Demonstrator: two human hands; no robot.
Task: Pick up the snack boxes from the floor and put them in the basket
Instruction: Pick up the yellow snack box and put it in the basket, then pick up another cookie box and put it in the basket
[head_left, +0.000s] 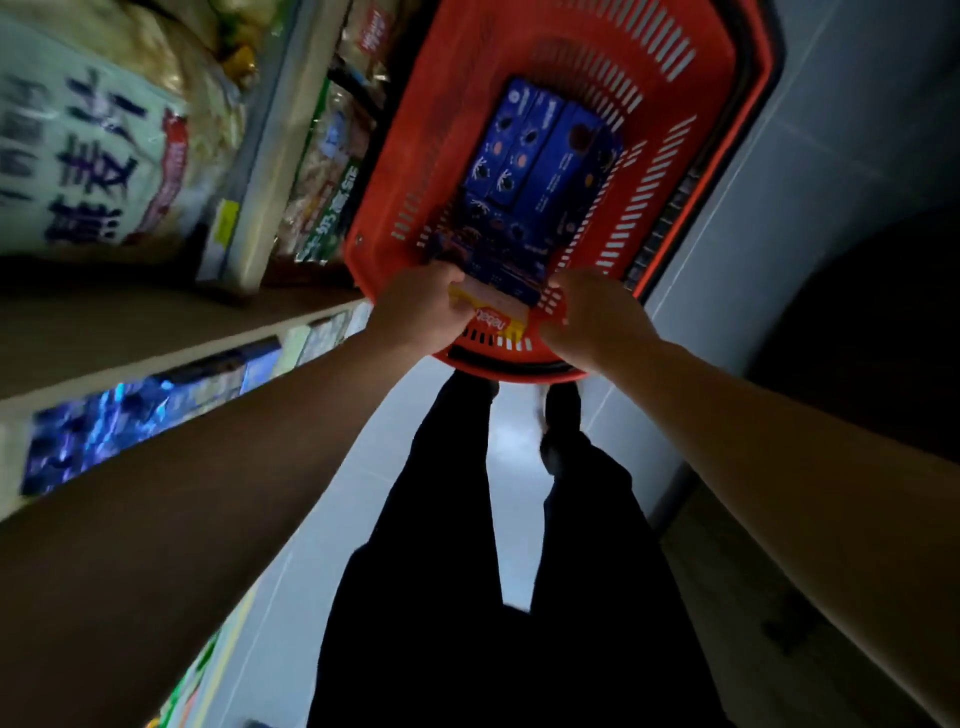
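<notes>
A red plastic basket (670, 171) stands on the floor ahead of my feet. Several blue snack boxes (540, 156) lie flat inside it, side by side. Over the basket's near end I hold a red and yellow snack box (496, 314) between both hands. My left hand (421, 309) grips its left end with curled fingers. My right hand (592, 317) holds its right end, the fingertips hidden behind the hand. The box sits just above the nearest blue box (498, 254).
Store shelves (291, 156) with snack bags and blue packs run along the left. My legs in black trousers (447, 519) stand on the grey tiled floor (779, 182). A dark shape (872, 322) fills the right side.
</notes>
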